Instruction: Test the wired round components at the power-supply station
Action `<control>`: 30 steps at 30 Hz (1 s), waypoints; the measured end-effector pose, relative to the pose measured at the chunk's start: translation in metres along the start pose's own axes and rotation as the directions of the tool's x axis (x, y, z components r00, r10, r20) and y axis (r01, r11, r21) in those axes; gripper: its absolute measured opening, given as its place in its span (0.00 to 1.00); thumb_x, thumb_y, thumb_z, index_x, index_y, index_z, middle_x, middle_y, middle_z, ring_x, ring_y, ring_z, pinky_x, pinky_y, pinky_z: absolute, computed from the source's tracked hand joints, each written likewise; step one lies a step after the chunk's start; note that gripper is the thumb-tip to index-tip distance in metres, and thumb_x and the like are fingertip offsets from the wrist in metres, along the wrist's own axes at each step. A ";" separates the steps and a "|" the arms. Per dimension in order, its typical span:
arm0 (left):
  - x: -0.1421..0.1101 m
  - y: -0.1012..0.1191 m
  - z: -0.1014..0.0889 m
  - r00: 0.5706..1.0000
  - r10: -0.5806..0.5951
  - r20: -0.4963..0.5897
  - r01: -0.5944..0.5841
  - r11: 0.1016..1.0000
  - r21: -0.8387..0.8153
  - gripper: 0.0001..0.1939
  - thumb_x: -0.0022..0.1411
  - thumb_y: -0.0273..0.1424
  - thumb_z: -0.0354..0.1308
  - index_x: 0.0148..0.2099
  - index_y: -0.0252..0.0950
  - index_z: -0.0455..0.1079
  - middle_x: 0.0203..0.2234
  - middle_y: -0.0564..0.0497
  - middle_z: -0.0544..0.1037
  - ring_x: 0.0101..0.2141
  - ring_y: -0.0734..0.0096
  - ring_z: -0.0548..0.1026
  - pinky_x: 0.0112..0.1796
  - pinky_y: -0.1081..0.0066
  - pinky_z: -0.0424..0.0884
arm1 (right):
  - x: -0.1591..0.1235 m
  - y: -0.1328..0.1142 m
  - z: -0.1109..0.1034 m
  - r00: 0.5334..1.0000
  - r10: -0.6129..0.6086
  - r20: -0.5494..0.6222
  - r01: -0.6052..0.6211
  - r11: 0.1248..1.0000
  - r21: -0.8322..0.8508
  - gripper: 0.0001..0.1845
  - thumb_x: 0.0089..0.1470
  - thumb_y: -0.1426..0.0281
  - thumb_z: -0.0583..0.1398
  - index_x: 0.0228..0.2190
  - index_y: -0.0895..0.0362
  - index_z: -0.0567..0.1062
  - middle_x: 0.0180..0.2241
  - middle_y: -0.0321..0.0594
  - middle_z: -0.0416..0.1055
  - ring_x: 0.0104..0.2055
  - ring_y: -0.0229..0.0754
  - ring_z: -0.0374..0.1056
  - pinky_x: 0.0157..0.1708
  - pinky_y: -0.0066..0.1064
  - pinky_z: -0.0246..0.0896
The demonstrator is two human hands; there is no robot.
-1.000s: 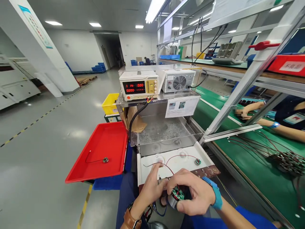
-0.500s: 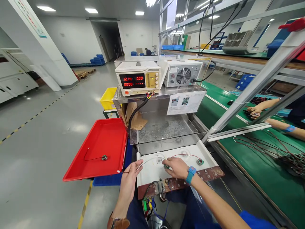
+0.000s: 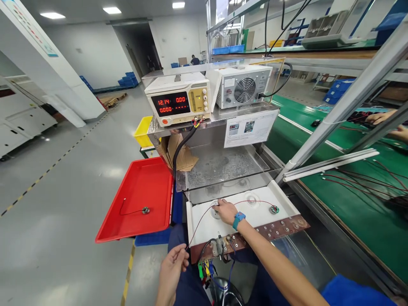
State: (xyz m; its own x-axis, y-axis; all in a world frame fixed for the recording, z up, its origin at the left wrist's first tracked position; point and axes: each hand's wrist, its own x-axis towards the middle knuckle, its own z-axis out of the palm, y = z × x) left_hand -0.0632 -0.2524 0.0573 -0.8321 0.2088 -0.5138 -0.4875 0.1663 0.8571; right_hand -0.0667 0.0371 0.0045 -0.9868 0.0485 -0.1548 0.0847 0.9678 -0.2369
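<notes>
Low at the front, my left hand (image 3: 174,264) pinches a thin dark red wire (image 3: 198,223). The wire arcs up to my right hand (image 3: 227,212), whose fingers are closed on a small round circuit board, mostly hidden beneath them. That hand is over a round marking in the white tray (image 3: 200,229). A second round green circuit board (image 3: 274,209) lies at the tray's right end, its red wire (image 3: 255,201) stretching toward my right hand. Along the tray's front edge runs a brown strip (image 3: 267,229) with metal eyelets. A thin metal-tipped probe (image 3: 219,235) stands near its middle.
On the left, a red tray (image 3: 137,231) holds one round board (image 3: 145,210) with its wire. A power supply (image 3: 178,100) sits on the metal shelf. Colored clips (image 3: 204,268) hang below the strip. At right are a slanted metal post (image 3: 318,136), a green belt (image 3: 353,208) and a co-worker's hands (image 3: 381,117).
My left hand has come down and toward me, drawing the wire into a longer arc. My right hand has moved slightly away from me with the board. The view has shifted a little.
</notes>
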 end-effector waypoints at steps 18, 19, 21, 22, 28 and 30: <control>-0.023 0.053 0.109 0.719 -0.064 0.692 0.172 0.981 -0.088 0.19 0.50 0.39 0.70 0.38 0.33 0.69 0.35 0.44 0.81 0.33 0.71 0.79 0.36 0.73 0.74 | -0.004 0.013 0.015 0.984 0.149 -0.093 -0.121 0.961 0.250 0.18 0.56 0.62 0.60 0.47 0.56 0.74 0.44 0.44 0.72 0.50 0.46 0.63 0.46 0.31 0.55; -0.022 0.054 0.111 0.718 -0.060 0.693 0.163 0.983 -0.083 0.19 0.50 0.39 0.70 0.37 0.34 0.69 0.36 0.44 0.81 0.35 0.70 0.80 0.38 0.73 0.74 | -0.005 0.013 0.014 0.984 0.152 -0.092 -0.125 0.962 0.243 0.18 0.56 0.62 0.60 0.47 0.56 0.74 0.44 0.44 0.72 0.50 0.46 0.63 0.46 0.31 0.55; -0.018 0.054 0.115 0.724 -0.037 0.689 0.128 0.989 -0.081 0.20 0.48 0.38 0.71 0.37 0.34 0.68 0.37 0.46 0.80 0.38 0.69 0.80 0.40 0.72 0.74 | -0.005 0.014 0.014 0.983 0.152 -0.101 -0.125 0.964 0.234 0.19 0.56 0.62 0.60 0.48 0.56 0.73 0.45 0.44 0.72 0.50 0.46 0.63 0.45 0.31 0.54; -0.015 0.054 0.116 0.733 -0.019 0.680 0.099 0.992 -0.079 0.20 0.47 0.38 0.72 0.36 0.35 0.68 0.36 0.46 0.80 0.38 0.68 0.80 0.40 0.71 0.74 | -0.005 0.014 0.015 0.983 0.148 -0.106 -0.121 0.965 0.232 0.20 0.56 0.62 0.60 0.48 0.56 0.73 0.45 0.44 0.72 0.50 0.46 0.62 0.45 0.31 0.54; 0.021 0.035 0.128 0.833 0.151 0.532 -0.238 0.966 0.099 0.18 0.45 0.41 0.69 0.32 0.36 0.69 0.25 0.53 0.75 0.30 0.69 0.75 0.32 0.72 0.70 | -0.003 0.016 0.017 0.984 0.146 -0.100 -0.121 0.968 0.218 0.20 0.56 0.62 0.60 0.49 0.57 0.73 0.45 0.46 0.72 0.50 0.47 0.63 0.46 0.32 0.54; 0.032 0.024 0.134 0.843 0.245 0.478 -0.366 0.913 0.177 0.14 0.44 0.38 0.68 0.29 0.36 0.70 0.23 0.53 0.74 0.28 0.71 0.72 0.32 0.72 0.68 | -0.003 0.016 0.018 0.983 0.152 -0.107 -0.125 0.967 0.224 0.20 0.55 0.62 0.60 0.48 0.57 0.73 0.45 0.46 0.72 0.50 0.47 0.63 0.46 0.32 0.54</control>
State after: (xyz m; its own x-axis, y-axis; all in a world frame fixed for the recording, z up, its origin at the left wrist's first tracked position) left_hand -0.0662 -0.1128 0.0566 -0.6946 0.6780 -0.2406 -0.0937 0.2463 0.9647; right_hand -0.0599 0.0484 -0.0158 -0.9716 0.2208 -0.0854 0.2360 0.8740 -0.4247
